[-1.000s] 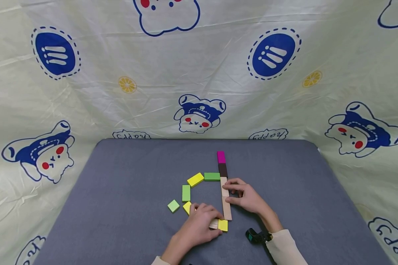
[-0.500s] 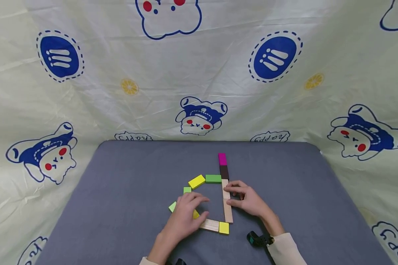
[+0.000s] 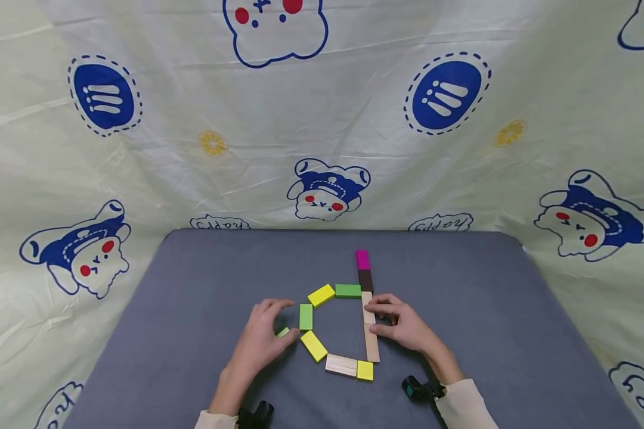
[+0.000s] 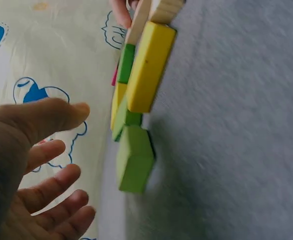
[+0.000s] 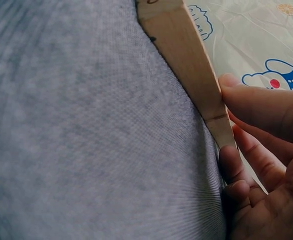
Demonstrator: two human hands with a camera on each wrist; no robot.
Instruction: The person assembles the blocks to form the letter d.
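Observation:
My left hand (image 3: 260,333) hovers over the left side of the block outline, thumb and fingers spread, around a small light green block (image 4: 135,160). In the head view that hand partly hides the block. My right hand (image 3: 402,326) touches two plain wooden blocks (image 3: 372,345) standing end to end as the outline's right side. Its thumb and fingertips rest along their outer side and top edge. Left of these, a green block (image 3: 306,317), yellow blocks (image 3: 313,346), another green block (image 3: 348,291) and a plain wooden block (image 3: 341,364) curve round on the cloth.
A dark brown block (image 3: 365,280) and a magenta block (image 3: 362,260) extend the right line away from me. A short yellow block (image 3: 365,370) ends the near row. Behind the grey table (image 3: 220,262) hangs a printed curtain (image 3: 247,107).
My left hand has left the near row of wooden and yellow blocks and moved left to the light green block, its fingers spreading. The right hand stays at the plain wooden blocks.

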